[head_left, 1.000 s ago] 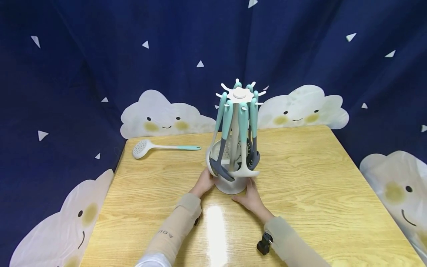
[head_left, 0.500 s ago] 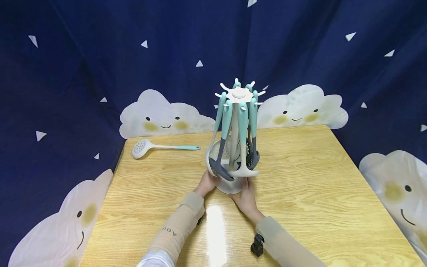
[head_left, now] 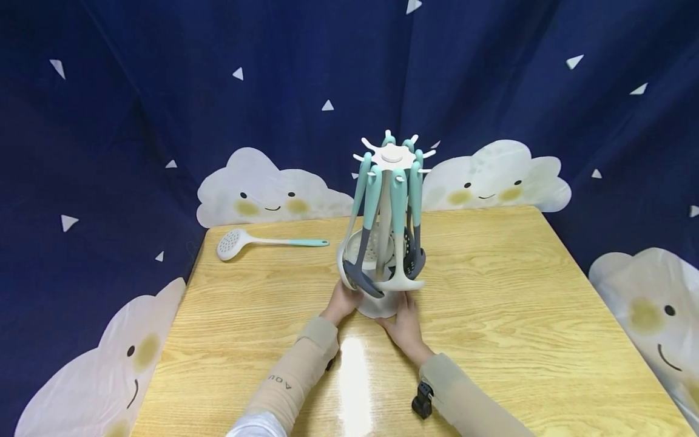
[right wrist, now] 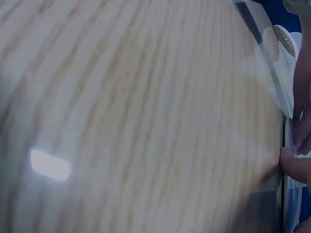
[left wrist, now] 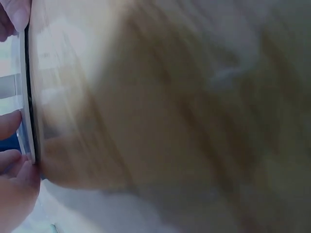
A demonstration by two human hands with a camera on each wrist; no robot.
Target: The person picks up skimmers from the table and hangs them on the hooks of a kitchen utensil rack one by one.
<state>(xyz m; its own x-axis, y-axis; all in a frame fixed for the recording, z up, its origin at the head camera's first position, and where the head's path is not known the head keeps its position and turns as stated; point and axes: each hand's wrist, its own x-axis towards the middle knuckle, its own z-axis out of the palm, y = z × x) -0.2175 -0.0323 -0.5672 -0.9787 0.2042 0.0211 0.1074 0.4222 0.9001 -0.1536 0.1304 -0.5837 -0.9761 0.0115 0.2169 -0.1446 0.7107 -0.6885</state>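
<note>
A white rotating-style utensil stand (head_left: 384,243) stands upright on the table, its round base (head_left: 378,307) low between my two hands. Turquoise-handled ladles, turners and skimmers in white and dark grey hang from its hooks; a grey one (head_left: 363,276) and a white turner (head_left: 400,280) face me. My left hand (head_left: 342,301) grips the base's left side, its fingertips partly hidden behind the hanging heads. On the right, my right hand (head_left: 405,325) holds the base with thumb in front and fingers up the side. Both wrist views show fingers (left wrist: 19,194) and thumb (right wrist: 294,165) at the base's thin rim.
A white skimmer (head_left: 232,244) with a turquoise handle lies at the table's back left. The wooden table (head_left: 508,303) ends at a dark blue curtain (head_left: 295,60) with white clouds. A bright reflection shows on the wood in front of the stand.
My right hand has shifted slightly left, closer in to the base. My left hand has slid a little right along it. The utensil stand stays in practically the same place.
</note>
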